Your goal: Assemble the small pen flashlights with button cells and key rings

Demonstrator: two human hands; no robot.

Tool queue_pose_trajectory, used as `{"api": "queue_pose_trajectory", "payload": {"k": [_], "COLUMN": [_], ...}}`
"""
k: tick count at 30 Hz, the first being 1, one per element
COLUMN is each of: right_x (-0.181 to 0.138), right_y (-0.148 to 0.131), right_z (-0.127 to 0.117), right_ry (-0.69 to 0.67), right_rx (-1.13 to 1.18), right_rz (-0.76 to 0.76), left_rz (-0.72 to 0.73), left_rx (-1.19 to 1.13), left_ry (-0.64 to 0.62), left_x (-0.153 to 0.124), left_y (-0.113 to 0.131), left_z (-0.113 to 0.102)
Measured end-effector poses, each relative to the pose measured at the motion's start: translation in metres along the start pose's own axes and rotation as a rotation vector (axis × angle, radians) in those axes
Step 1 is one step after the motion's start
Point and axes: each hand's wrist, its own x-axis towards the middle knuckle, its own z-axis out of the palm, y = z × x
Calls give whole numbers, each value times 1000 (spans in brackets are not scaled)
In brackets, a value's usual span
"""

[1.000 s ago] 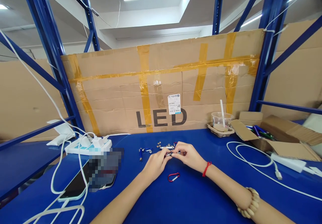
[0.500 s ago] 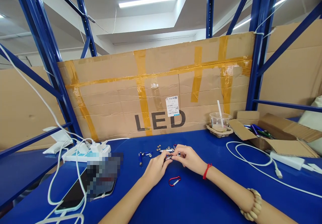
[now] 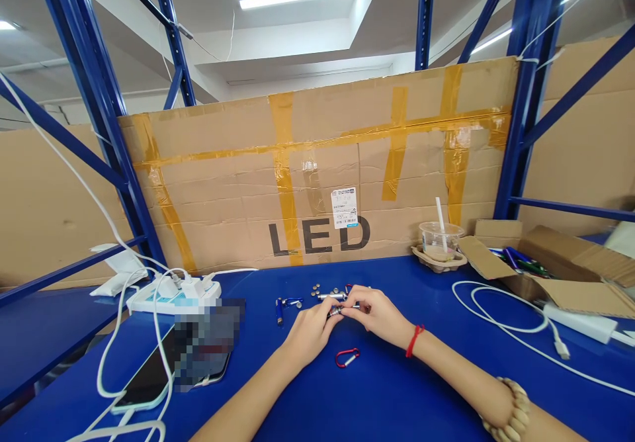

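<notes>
My left hand (image 3: 308,336) and my right hand (image 3: 380,316) meet above the blue table, both closed in a pinch. Between their fingertips is a small silver flashlight (image 3: 336,310), largely covered by the fingers. Just behind them lies another silver tube (image 3: 331,296), partly hidden by my right hand. Several button cells (image 3: 316,288) are scattered beside it. Left of my hands, a blue tube (image 3: 279,311) rests near another small blue piece (image 3: 292,301). Closer to me lies a red carabiner (image 3: 347,358).
On the left are a power strip (image 3: 173,300) with white cables and a phone (image 3: 143,376) beside a blurred patch. A plastic cup (image 3: 440,238) stands at the back right, near an open cardboard box (image 3: 570,296) and a white cable (image 3: 506,321). Cardboard walls the back.
The view has shifted slightly, moving the scene a little to the right. Both hands keep their pinch on the small flashlight, with only slight finger movement.
</notes>
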Motion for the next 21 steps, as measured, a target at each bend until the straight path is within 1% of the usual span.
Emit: {"api": "queue_pose_trajectory", "payload": {"k": [13,18,21], "right_x": [1,2,2], "right_y": [0,-1,-1], "right_z": [1,0,0], "right_ry": [38,66,68], "right_rx": [27,13,32], "right_rz": [13,-5,5], "left_rz": [-36,-27,10], "left_rx": [13,5,11], "left_ry": [-14,9,25], "left_x": [1,1,0], "left_y": [3,2,2], "left_z": [-1,0,0]}}
